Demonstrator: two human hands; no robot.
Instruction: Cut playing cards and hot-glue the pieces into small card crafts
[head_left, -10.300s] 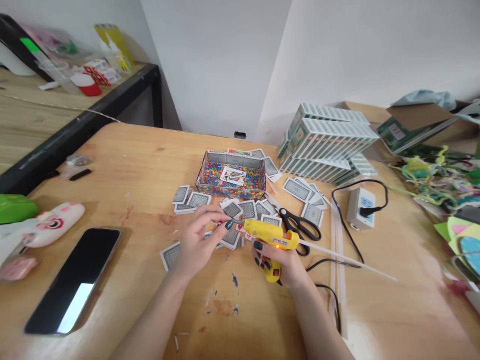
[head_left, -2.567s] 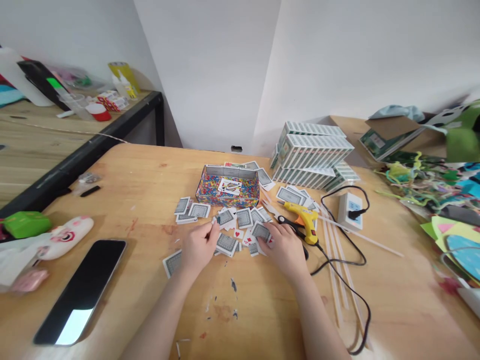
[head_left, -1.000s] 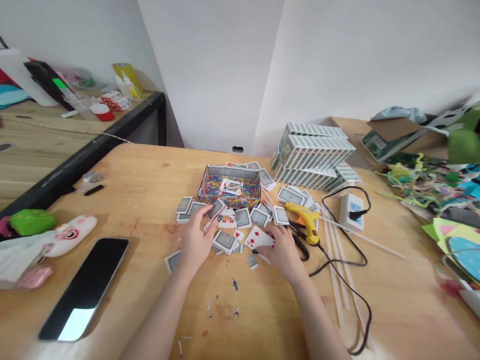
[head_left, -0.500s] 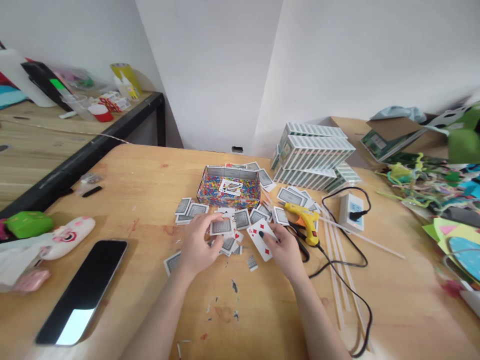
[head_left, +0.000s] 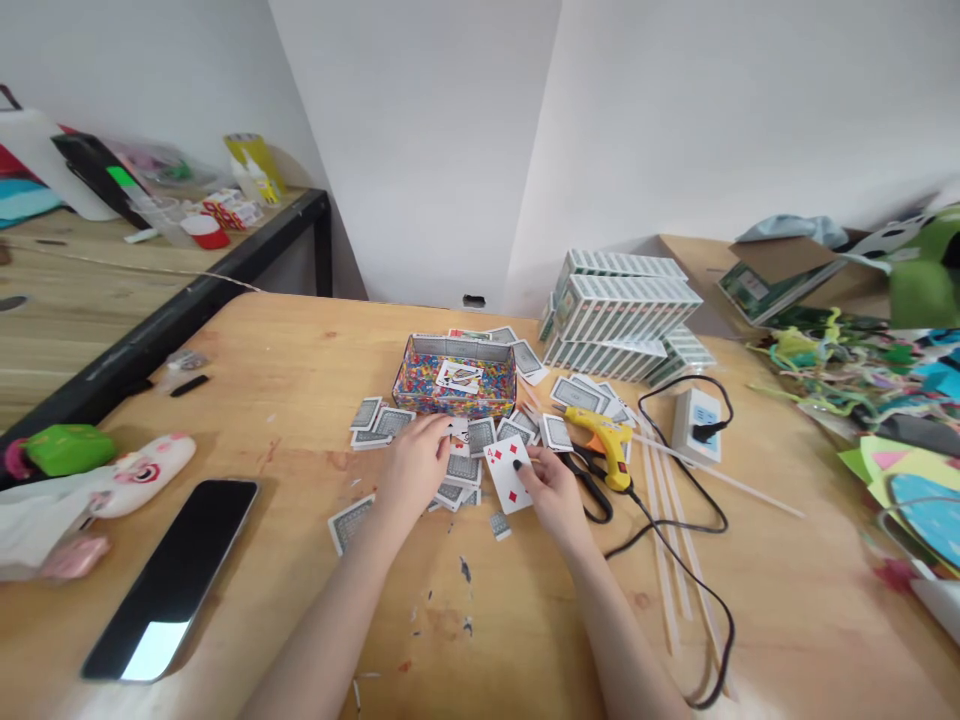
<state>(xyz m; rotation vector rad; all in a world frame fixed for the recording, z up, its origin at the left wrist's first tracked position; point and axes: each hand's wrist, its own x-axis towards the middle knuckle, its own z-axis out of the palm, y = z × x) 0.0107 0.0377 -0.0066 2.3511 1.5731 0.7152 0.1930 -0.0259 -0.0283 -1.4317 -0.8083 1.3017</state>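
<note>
My right hand (head_left: 553, 495) pinches the edge of a four of diamonds (head_left: 511, 474), which faces up. Over the pile of cards my left hand (head_left: 415, 467) has its fingers curled at a face card (head_left: 458, 437); the fingertips are partly hidden, so its grip is unclear. Grey-backed cards (head_left: 463, 470) lie just right of that hand. Beyond both hands sits a shallow open box (head_left: 454, 404) with a colourful pattern, holding a jack card (head_left: 460, 377).
At the right are a yellow glue gun (head_left: 611, 445), black scissors (head_left: 596, 495), glue sticks (head_left: 665, 560), a power strip (head_left: 696, 425) and stacked striped boxes (head_left: 626, 309). A phone (head_left: 176, 575) and plush toy (head_left: 142, 475) lie left.
The grey-backed card that was in my left hand now lies on the pile, and that hand has moved forward to the face card. My right hand still holds the four of diamonds.
</note>
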